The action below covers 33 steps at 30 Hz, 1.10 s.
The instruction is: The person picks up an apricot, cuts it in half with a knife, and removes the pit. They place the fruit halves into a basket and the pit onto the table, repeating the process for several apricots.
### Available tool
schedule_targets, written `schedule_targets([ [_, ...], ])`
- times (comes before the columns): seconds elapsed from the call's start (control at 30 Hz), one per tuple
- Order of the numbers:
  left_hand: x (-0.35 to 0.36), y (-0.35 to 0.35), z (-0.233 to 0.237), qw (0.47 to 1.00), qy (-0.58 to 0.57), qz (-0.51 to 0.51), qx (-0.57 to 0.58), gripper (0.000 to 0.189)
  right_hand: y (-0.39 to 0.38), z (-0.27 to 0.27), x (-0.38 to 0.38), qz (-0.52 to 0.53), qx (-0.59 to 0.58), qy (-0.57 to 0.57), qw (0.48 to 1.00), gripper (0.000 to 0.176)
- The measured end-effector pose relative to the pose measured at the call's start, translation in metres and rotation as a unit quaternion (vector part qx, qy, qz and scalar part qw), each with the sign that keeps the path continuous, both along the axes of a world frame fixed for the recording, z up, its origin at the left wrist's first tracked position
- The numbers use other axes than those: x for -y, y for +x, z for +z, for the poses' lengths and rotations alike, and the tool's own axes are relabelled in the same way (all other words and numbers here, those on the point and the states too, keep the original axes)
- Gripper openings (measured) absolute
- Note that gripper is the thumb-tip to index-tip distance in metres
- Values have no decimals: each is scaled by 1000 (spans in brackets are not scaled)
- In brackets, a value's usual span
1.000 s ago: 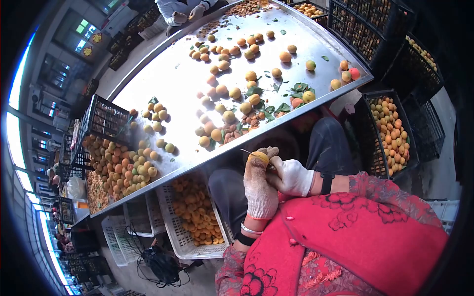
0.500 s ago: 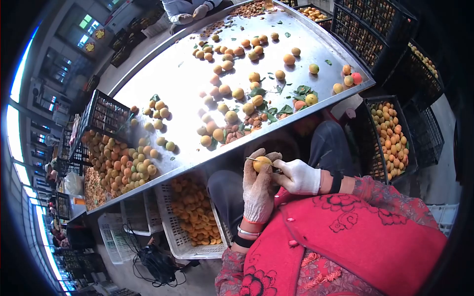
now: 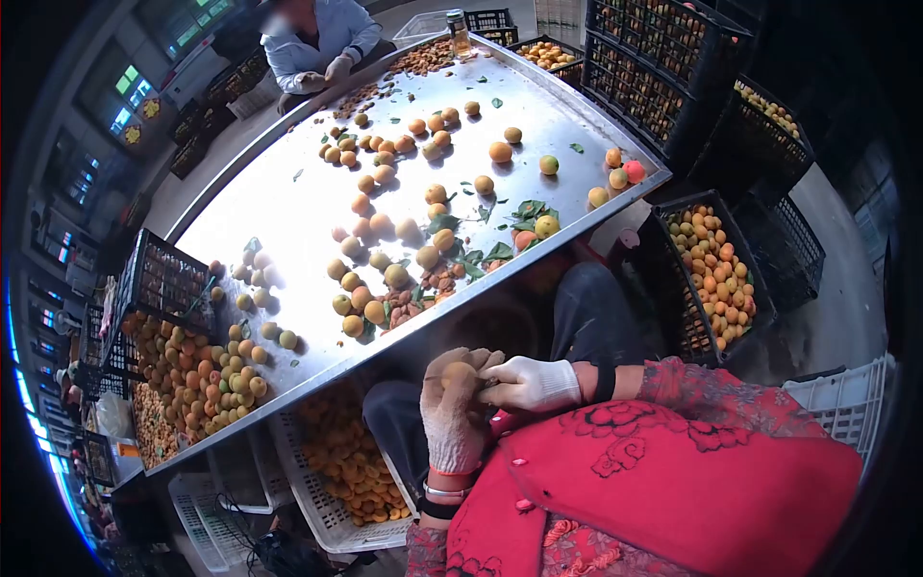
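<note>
My left hand (image 3: 456,413), in a soiled white glove, is closed around an apricot (image 3: 459,378) just off the table's near edge. My right hand (image 3: 529,385), also gloved, is pressed close against the left fingers. Its fingers are closed on a small knife, whose thin blade showed half a second ago but is hidden now. Below and left of my hands stands a white crate (image 3: 332,524) of split orange apricot halves (image 3: 361,471). Whole apricots (image 3: 396,276) and leaves (image 3: 498,252) lie on the metal table (image 3: 317,332) in front.
Several apricots are heaped by a tipped black crate (image 3: 168,279) at the left. Another black crate (image 3: 710,197) of apricots stands at the right, beside stacked crates (image 3: 635,87). Across the table sits a gloved person (image 3: 322,58), near a glass jar (image 3: 459,37).
The view has swung, so the table and my hands sit further left and more of the other person shows. My left fingers now wrap further over the apricot, and the blade has gone from sight.
</note>
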<state>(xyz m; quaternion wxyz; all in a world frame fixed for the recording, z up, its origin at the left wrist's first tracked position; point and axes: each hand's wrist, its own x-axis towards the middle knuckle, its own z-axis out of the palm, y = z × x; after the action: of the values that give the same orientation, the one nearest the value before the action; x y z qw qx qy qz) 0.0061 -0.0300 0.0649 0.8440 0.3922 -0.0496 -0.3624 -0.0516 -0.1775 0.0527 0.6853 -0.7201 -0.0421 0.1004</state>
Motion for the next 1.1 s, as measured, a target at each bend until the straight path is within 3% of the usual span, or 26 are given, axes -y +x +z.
schedule_targets([
  [0.07,2,-1,5,1000,-7,-7,-4,32,-4,5,5,13,-51,42,998,22],
  [0.1,2,-2,7,1000,-10,-6,-6,33,-5,-1,1,-7,-13,32,999,22],
  [0.2,5,-3,12,1000,-21,-16,10,37,-9,-3,0,-44,134,-112,984,24],
  [0.23,4,-4,13,999,-19,-12,23,38,-12,1,1,-43,133,-110,984,24],
  [0.3,3,0,6,998,-26,-36,49,41,-13,9,4,-43,139,-312,939,28],
  [0.43,-4,6,9,996,25,-65,53,48,-15,12,1,-135,158,-306,929,52],
  [0.53,-3,2,10,999,42,-30,7,50,-14,7,1,-152,179,-315,920,70],
  [0.67,-5,3,5,996,64,-49,30,51,-14,6,1,-127,157,-321,925,74],
  [0.83,-2,4,-5,992,82,-26,90,51,-11,11,-2,-130,77,-202,968,64],
  [0.87,-3,3,-8,992,82,-25,89,51,-10,6,-2,-128,76,-203,968,64],
  [0.93,-4,4,-11,996,60,-5,66,46,-4,-2,-4,-183,128,-89,971,54],
  [0.97,-5,4,-11,996,59,-3,65,46,-4,0,-1,-175,84,-40,980,47],
  [1.07,-7,5,-8,998,40,-6,46,45,-3,5,-2,-173,108,2,979,45],
  [1.1,-7,6,-8,1000,18,-3,2,44,-5,21,-1,-174,4,77,982,45],
])
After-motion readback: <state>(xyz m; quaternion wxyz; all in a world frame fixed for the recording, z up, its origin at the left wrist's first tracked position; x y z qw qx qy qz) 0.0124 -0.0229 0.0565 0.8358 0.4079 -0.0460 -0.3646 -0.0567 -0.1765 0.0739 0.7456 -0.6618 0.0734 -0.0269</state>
